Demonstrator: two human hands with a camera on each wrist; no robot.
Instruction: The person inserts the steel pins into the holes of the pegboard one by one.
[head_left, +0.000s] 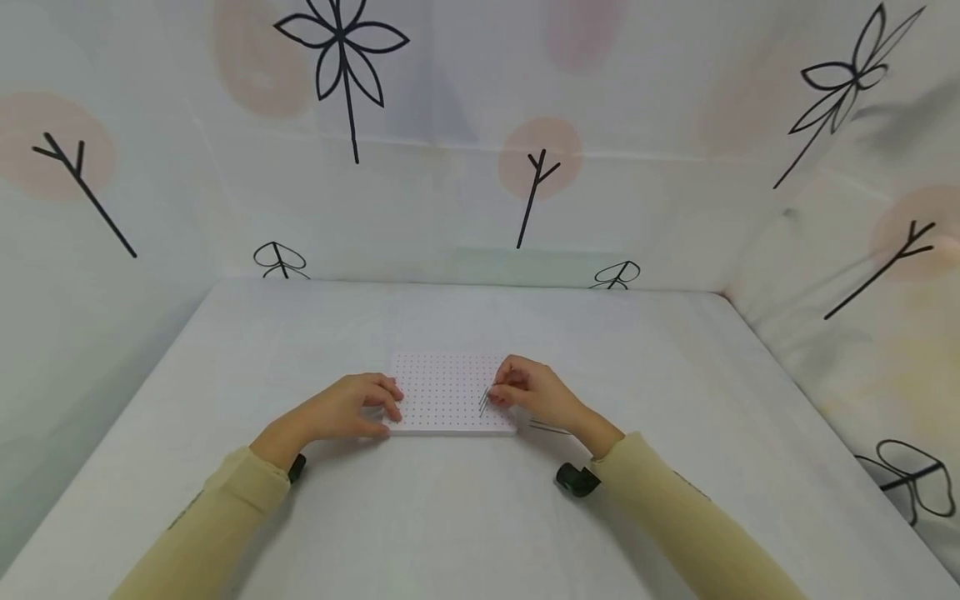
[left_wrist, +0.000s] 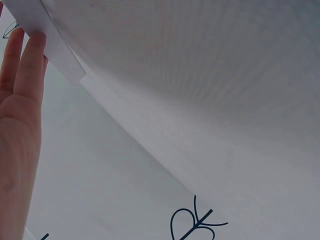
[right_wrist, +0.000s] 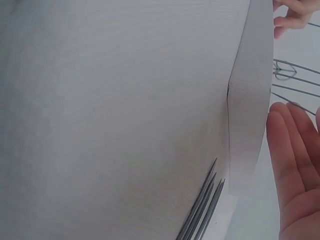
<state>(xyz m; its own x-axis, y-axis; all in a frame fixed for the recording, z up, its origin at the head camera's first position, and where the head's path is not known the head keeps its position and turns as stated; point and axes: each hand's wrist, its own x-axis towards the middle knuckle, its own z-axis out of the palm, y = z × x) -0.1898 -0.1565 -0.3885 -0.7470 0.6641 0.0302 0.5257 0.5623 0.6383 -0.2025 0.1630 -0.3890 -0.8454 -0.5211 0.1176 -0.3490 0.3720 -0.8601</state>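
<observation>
A white board (head_left: 435,392) with a grid of small holes lies flat on the table. My left hand (head_left: 352,406) rests at its left edge, fingertips on the top and thumb by the front corner. Over the board's right part, my right hand (head_left: 536,392) pinches a thin metal rod (right_wrist: 295,104) by its upper end; the rod's lower end meets the board. Beside it, several similar rods (right_wrist: 297,78) stand up from the board. More pointed metal rods (right_wrist: 202,207) lie together on the table, just right of the board and partly under my right wrist.
A white cloth covers the table (head_left: 442,517). Patterned fabric (head_left: 450,200) with drawn flowers and twigs hangs behind and at both sides. Dark wrist cameras (head_left: 577,480) sit beneath the forearms, close over the table.
</observation>
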